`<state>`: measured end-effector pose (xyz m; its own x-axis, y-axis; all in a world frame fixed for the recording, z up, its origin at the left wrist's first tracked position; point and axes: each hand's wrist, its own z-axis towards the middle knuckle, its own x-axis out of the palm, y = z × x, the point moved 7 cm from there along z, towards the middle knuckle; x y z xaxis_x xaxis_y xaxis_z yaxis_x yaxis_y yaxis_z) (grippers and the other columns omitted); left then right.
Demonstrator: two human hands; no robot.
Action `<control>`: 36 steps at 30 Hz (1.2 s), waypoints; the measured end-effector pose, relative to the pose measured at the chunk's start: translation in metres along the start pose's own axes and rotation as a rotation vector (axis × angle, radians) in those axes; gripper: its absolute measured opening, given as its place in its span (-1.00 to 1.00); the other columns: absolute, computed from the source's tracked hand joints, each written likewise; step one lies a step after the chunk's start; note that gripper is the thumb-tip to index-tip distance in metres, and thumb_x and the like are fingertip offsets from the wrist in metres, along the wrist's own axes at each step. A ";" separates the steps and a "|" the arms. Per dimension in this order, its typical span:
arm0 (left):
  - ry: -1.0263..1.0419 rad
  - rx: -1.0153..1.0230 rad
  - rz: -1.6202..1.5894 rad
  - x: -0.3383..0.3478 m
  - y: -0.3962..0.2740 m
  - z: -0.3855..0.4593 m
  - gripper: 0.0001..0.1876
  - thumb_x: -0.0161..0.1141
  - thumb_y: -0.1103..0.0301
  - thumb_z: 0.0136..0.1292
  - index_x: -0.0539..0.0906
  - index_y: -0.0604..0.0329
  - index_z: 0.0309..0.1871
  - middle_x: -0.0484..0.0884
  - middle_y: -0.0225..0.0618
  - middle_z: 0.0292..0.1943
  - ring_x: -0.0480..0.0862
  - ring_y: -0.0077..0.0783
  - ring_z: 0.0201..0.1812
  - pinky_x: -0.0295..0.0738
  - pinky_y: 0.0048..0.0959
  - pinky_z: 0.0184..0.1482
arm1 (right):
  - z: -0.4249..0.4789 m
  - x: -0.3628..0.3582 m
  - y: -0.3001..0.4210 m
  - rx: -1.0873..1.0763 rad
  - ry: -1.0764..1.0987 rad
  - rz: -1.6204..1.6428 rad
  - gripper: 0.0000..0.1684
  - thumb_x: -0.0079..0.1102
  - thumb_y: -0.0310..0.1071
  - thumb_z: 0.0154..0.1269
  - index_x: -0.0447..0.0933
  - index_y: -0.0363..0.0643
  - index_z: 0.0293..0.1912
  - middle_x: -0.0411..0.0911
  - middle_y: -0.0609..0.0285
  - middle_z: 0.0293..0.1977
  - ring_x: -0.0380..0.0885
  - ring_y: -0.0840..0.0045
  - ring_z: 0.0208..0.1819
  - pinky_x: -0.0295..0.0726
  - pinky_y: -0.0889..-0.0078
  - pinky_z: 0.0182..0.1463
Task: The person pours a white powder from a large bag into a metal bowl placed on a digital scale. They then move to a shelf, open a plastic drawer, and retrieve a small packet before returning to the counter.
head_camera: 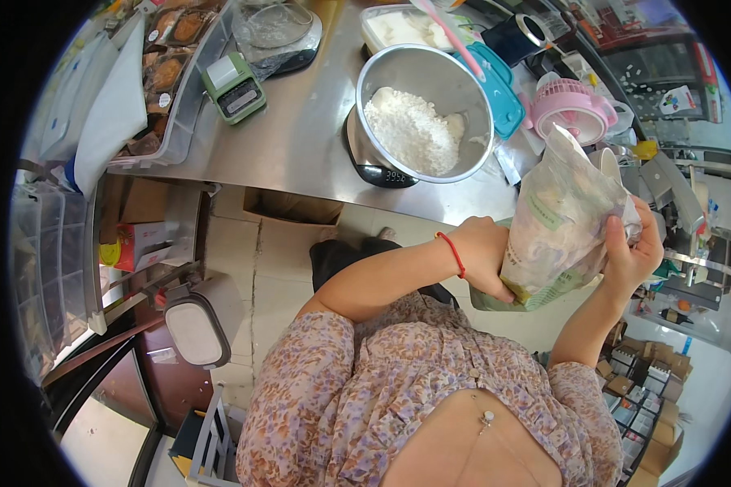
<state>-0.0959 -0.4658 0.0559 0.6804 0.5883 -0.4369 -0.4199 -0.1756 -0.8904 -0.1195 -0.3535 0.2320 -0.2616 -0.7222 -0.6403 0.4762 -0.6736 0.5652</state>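
Note:
A printed, translucent plastic bag [554, 225] of pale contents is held up between my two hands, to the right of the steel counter's front edge. My left hand [481, 252], with a red cord at the wrist, grips its lower left side. On the bag's upper right edge are the fingers and thumb of my right hand [636, 243]. Beyond it stands a stainless steel bowl [426, 61] holding white powder [414, 131] in a loose heap, with paler lumps at its edges. Under the bowl is a digital kitchen scale [381, 175] with a lit display.
On the counter [280, 134] stand a green label printer [234, 88], another scale [304, 52] and a clear bin [186, 128] of packaged baked goods. Behind the bowl are a white-filled tub [396, 30], a pink spatula [451, 39] and a teal lid [493, 91]. A pink fan [569, 109] sits at right.

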 end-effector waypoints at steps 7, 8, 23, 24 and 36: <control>-0.060 0.017 -0.140 0.007 0.006 -0.002 -0.34 0.43 -0.16 -0.20 0.65 -0.05 0.00 0.71 -0.22 -0.18 0.67 -0.04 -0.19 0.56 -0.24 -0.09 | 0.008 0.014 0.009 -0.031 0.069 0.011 -0.77 0.35 -0.54 0.05 0.56 -0.35 -0.25 0.61 0.20 -0.18 0.47 0.69 -0.27 0.43 0.67 -0.15; -0.081 0.053 -0.181 0.010 0.005 0.000 -0.32 0.42 -0.19 -0.24 0.65 -0.04 -0.01 0.71 -0.20 -0.17 0.68 -0.03 -0.20 0.56 -0.24 -0.10 | 0.012 0.016 0.014 -0.023 0.091 0.006 -0.78 0.36 -0.54 0.04 0.56 -0.35 -0.26 0.61 0.20 -0.19 0.47 0.70 -0.28 0.43 0.67 -0.15; -0.414 0.355 -0.603 0.010 -0.022 -0.001 -0.24 0.52 0.09 -0.19 0.53 0.10 0.16 0.58 -0.15 0.08 0.55 -0.13 0.12 0.39 -0.27 0.21 | 0.058 0.086 0.047 0.091 0.471 -0.222 -0.81 0.27 -0.43 0.05 0.59 -0.26 -0.27 0.57 0.38 -0.47 0.46 0.79 -0.42 0.45 0.68 -0.31; -0.381 0.341 -0.678 0.015 -0.018 0.001 -0.24 0.53 0.14 -0.19 0.51 0.12 0.17 0.56 -0.16 0.11 0.52 -0.16 0.15 0.36 -0.27 0.24 | 0.057 0.091 0.044 0.083 0.491 -0.238 -0.81 0.28 -0.43 0.05 0.59 -0.26 -0.27 0.57 0.38 -0.48 0.46 0.79 -0.42 0.45 0.67 -0.32; -0.306 0.345 -0.645 0.009 -0.031 -0.004 -0.32 0.52 0.15 -0.06 0.54 0.14 0.16 0.58 -0.21 0.10 0.53 -0.26 0.15 0.35 -0.30 0.25 | 0.051 0.075 0.054 0.195 0.401 -0.136 -0.77 0.29 -0.39 0.03 0.59 -0.31 -0.28 0.57 0.30 -0.50 0.46 0.78 -0.44 0.45 0.64 -0.35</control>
<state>-0.0743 -0.4584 0.0790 0.6786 0.6904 0.2509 -0.1959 0.4993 -0.8440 -0.1566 -0.4522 0.2412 0.0522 -0.5333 -0.8443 0.2835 -0.8028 0.5246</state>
